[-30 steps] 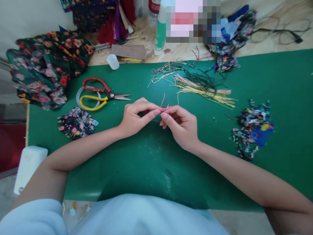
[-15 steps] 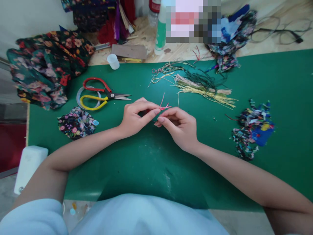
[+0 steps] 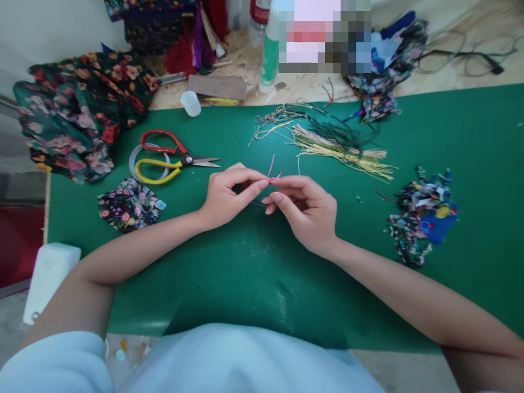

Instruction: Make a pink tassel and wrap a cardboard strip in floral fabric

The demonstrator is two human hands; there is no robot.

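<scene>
Right hand [image 3: 310,212] shifted rightward; pink cord [image 3: 274,179] over green mat [image 3: 241,284].

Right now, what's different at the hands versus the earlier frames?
The right hand has shifted slightly right; its thumb, close to the index finger at the pink cord in the first frame, now sits apart, below it. Whether it grips the cord is unclear. The left hand still pinches the cord; the scissors stayed put.

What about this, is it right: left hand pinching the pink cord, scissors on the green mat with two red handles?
Not both: the head view shows one red handle and one yellow handle on the scissors. The left hand does pinch the pink cord, and the scissors lie on the green mat.
</scene>
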